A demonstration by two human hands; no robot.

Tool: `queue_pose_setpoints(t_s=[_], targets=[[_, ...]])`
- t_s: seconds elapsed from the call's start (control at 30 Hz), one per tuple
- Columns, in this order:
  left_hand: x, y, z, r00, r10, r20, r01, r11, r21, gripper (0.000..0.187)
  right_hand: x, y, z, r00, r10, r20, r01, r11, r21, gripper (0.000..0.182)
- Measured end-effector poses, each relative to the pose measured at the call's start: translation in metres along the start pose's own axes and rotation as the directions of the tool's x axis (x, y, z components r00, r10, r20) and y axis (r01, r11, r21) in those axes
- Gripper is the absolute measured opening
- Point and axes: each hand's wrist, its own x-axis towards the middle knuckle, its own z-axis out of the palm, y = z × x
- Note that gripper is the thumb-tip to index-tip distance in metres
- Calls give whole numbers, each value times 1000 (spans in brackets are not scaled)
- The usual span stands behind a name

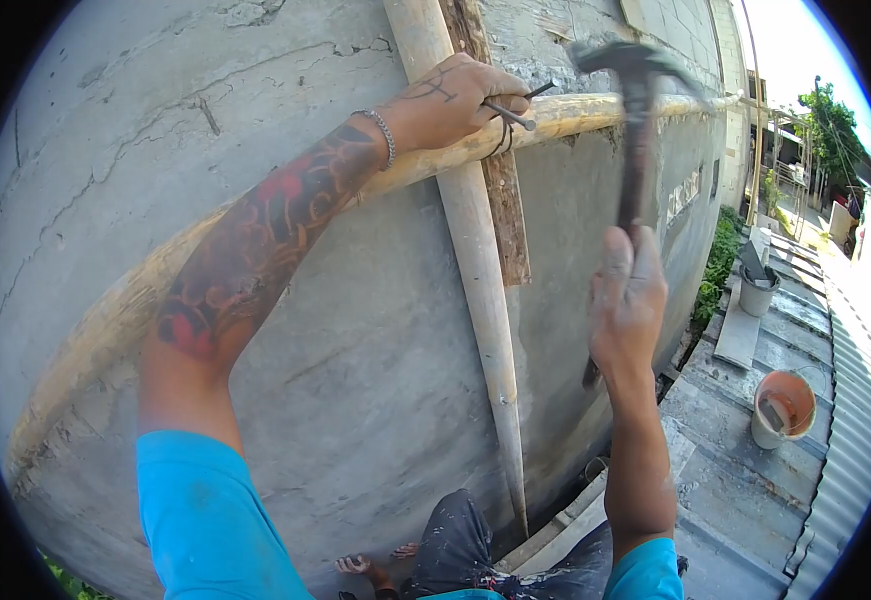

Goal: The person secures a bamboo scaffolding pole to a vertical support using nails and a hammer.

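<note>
My left hand [468, 92] is closed on nails [512, 116], at least two of them sticking out past the fingertips. It rests against a horizontal bamboo pole [581, 112], close to where an upright pole [476, 250] and a rough wooden board [507, 215] meet it. A dark tie loops around the crossing. My right hand [628, 305] grips a claw hammer [638, 130] by its handle, raised to the right of the joint. The hammer's head is blurred by motion and stands apart from the nails.
A cracked grey plastered wall [356, 270] stands behind the poles. To the right, a bucket [784, 408] and a smaller pail [758, 290] stand on a boarded surface [756, 475] beside corrugated metal sheeting [861, 400]. Dark paint-spotted trousers [461, 545] show at the bottom.
</note>
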Motion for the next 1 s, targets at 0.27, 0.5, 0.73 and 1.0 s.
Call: queue_pose_setpoints(t_s=[0.27, 0.5, 0.73, 1.0], targets=[[1, -3, 3, 1000, -2, 14, 2, 999, -53, 16, 13, -42, -8, 965, -57, -255, 187, 831, 524, 34], [-3, -5, 6, 999, -27, 23, 29, 996, -90, 14, -4, -10, -15, 975, 207, 84, -202, 977, -65, 32], [-3, 5, -10, 968, -31, -249, 46, 998, 53, 23, -21, -20, -47, 940, 327, 97, -334, 940, 66, 26], [-136, 118, -114, 849, -403, -342, 507, 438, 742, 59, -28, -4, -76, 951, 269, 152, -273, 962, 5, 49]])
